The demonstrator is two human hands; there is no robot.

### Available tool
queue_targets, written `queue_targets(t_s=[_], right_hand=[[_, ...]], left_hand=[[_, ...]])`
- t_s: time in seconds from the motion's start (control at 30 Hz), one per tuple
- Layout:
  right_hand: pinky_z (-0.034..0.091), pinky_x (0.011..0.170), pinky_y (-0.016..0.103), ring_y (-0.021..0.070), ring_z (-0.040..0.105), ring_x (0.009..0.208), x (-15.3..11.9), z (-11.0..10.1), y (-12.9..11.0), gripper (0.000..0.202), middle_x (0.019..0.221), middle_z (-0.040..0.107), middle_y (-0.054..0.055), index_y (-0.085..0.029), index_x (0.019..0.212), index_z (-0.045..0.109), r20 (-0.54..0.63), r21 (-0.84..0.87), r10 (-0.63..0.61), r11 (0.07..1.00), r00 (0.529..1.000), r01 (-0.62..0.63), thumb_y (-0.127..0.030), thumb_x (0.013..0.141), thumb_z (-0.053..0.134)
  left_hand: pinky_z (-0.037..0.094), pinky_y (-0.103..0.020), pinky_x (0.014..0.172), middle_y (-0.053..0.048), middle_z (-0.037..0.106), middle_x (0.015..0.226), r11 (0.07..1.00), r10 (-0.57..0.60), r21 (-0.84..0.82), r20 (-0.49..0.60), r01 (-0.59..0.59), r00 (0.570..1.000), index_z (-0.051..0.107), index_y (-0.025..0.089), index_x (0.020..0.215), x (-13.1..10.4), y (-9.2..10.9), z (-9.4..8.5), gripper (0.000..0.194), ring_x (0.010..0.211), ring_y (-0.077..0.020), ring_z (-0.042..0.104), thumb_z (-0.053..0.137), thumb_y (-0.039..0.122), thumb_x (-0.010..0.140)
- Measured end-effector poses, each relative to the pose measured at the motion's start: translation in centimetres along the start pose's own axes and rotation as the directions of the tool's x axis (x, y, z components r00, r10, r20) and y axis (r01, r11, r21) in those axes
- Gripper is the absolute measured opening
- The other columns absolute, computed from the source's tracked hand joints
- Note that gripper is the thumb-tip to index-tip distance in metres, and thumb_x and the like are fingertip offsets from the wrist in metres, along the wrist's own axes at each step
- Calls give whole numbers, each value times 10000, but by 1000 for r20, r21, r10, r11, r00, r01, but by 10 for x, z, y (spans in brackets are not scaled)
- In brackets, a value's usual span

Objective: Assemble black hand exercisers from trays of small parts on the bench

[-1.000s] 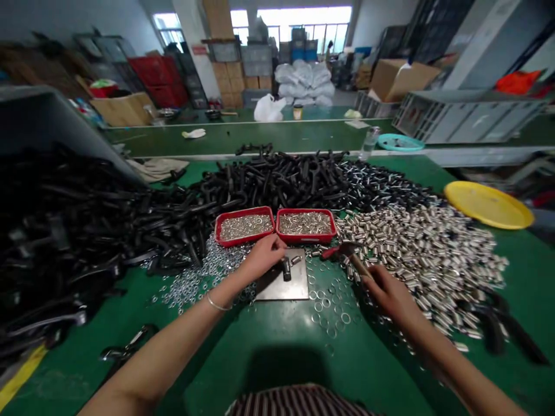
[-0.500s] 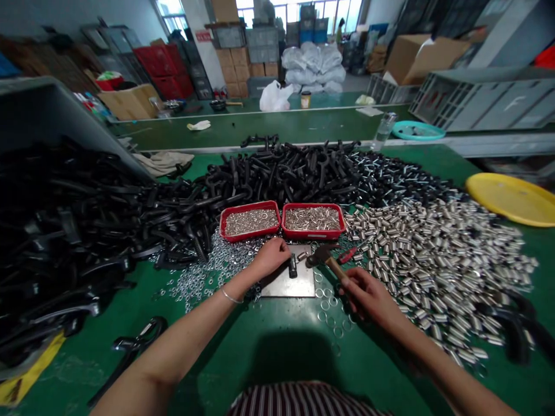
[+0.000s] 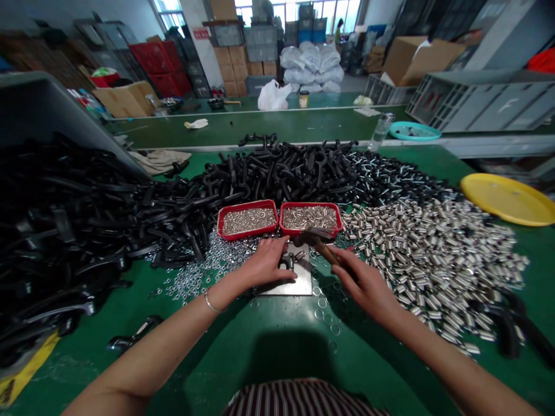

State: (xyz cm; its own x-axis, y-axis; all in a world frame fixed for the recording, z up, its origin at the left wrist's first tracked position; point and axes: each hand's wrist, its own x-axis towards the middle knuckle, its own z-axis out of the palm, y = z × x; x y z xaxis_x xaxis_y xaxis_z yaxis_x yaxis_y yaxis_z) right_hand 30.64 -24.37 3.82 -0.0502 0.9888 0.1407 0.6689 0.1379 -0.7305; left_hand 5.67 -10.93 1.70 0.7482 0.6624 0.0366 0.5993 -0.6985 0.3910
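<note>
My right hand [image 3: 368,289] is wrapped round the wooden handle of a hammer [image 3: 323,249], whose dark head hangs raised over the plate's far right corner and the front of a red tray. My left hand [image 3: 264,263] is at the left of the small metal plate [image 3: 280,289], thumb and fingers spread apart. Between them lies a small black fitting [image 3: 288,263], partly hidden by the hand; whether the fingers touch it I cannot tell. A short silvery cylinder [image 3: 300,255] rests just right of the fitting on the plate.
Two red trays [image 3: 247,233] of small metal parts stand behind the plate. Black handle-like parts [image 3: 277,173] are heaped behind and left. Washers [image 3: 202,268] lie left, silvery cylinders [image 3: 425,248] right, and thin rings [image 3: 321,303] near the plate. A yellow lid [image 3: 507,199] sits far right.
My left hand has opened from a pinch, its fingers now spread around the black fitting. The hammer in my right hand has risen and shifted slightly away from me.
</note>
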Motion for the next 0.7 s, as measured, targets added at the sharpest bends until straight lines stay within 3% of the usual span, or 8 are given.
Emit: queue_targets(t_s=[0.07,0.13,0.23,0.37,0.47,0.57,0.7], right_hand=[[458,971,397,273,603,1191,4,5,-5,483,1383,597,111,-251,1451,477,23,-2,-78,997,997,78,-333,976,450],[474,940,399,280,624,1155,10,13,0,471,1348,620,119,-243,1434,495,104,-16,-83,996,991,85,-323,973,439],[496,846,392,275,677,988,20,21,20,438,1180,693,148,-185,1373,524,189,-56,32,998,982,-22,-338,976,419],[508,761,369,246,687,816,19,20,31,443,977,730,129,-146,1344,521,127,-6,175,984,976,-176,-376,990,386],[507,855,395,259,680,972,9,19,18,473,1168,699,137,-194,1428,470,27,4,99,995,995,-99,-376,997,398],[480,957,427,278,628,1147,6,24,9,475,1361,606,127,-236,1454,456,60,-47,-42,998,997,44,-344,993,417],[514,888,434,276,670,1016,15,26,22,426,1212,680,135,-210,1382,521,166,-87,46,996,985,-32,-342,995,399]], left_hand=[[401,-489,993,-147,592,1215,996,-64,-63,-4,63,998,301,171,1490,-9,0,9,939,1117,-340,532,765,488,738],[389,-493,1024,-155,589,1232,994,-72,-85,-12,71,997,255,160,1512,-13,-1,17,964,1157,-343,525,770,425,741],[375,-495,1052,-167,582,1252,995,-57,-84,-15,55,998,211,132,1531,-13,-3,22,1011,1190,-347,511,771,409,736],[398,-482,1034,-137,609,1200,988,-73,-140,-5,71,997,179,140,1547,-13,-5,23,1042,1155,-337,525,771,413,734],[388,-494,1046,-122,610,1197,982,-90,-170,-26,84,996,149,160,1558,-15,-5,24,1057,1151,-335,522,766,407,736],[380,-503,1057,-136,602,1213,980,-94,-179,-40,85,995,132,147,1560,-16,-6,26,1073,1165,-337,517,766,417,738],[383,-514,1063,-123,605,1207,971,-99,-224,-54,84,994,196,166,1547,-17,-10,30,1024,1171,-334,518,767,418,735]])
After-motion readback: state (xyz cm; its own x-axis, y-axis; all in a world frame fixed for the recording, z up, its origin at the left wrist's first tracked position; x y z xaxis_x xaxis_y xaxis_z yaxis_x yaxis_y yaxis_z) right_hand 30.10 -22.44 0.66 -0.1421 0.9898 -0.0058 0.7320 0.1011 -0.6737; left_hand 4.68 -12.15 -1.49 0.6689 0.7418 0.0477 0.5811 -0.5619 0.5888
